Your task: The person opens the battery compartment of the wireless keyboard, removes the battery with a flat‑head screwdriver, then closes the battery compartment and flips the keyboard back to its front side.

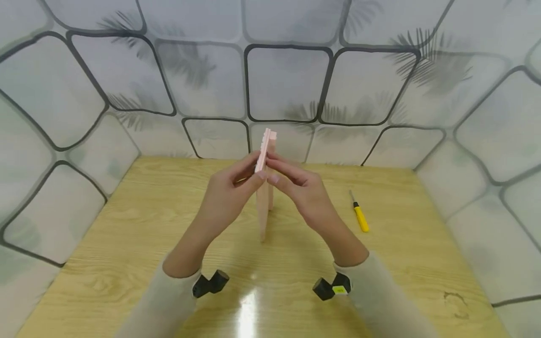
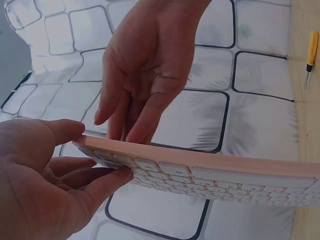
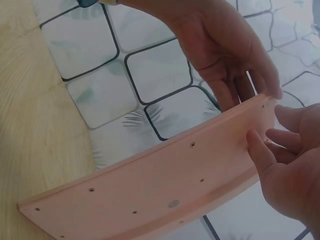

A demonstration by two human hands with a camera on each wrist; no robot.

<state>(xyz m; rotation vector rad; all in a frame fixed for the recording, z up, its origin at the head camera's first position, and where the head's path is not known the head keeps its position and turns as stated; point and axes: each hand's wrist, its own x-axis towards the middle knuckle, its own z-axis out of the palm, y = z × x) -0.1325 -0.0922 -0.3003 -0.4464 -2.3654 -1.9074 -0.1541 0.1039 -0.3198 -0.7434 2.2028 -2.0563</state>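
A pink keyboard (image 1: 262, 211) with white keys stands on its short end, its long edge towards me. My left hand (image 1: 224, 192) grips its upper end from the key side; the left wrist view shows fingertips at the corner and on the keys (image 2: 177, 170). From the other side my right hand (image 1: 306, 190) reaches the same end, fingertips at the back panel (image 3: 150, 185) and fingers loosely bent. Small screws (image 3: 193, 144) dot that panel, along with a round metallic spot (image 3: 173, 204). A raised ridge runs along one long side of the back.
To the right on the wooden table (image 1: 127, 234) lies a screwdriver (image 1: 360, 217) with a yellow handle, its tip pointing away. Patterned cloth walls (image 1: 287, 84) close off the back and both sides. Each wrist wears a black device (image 1: 211, 283).
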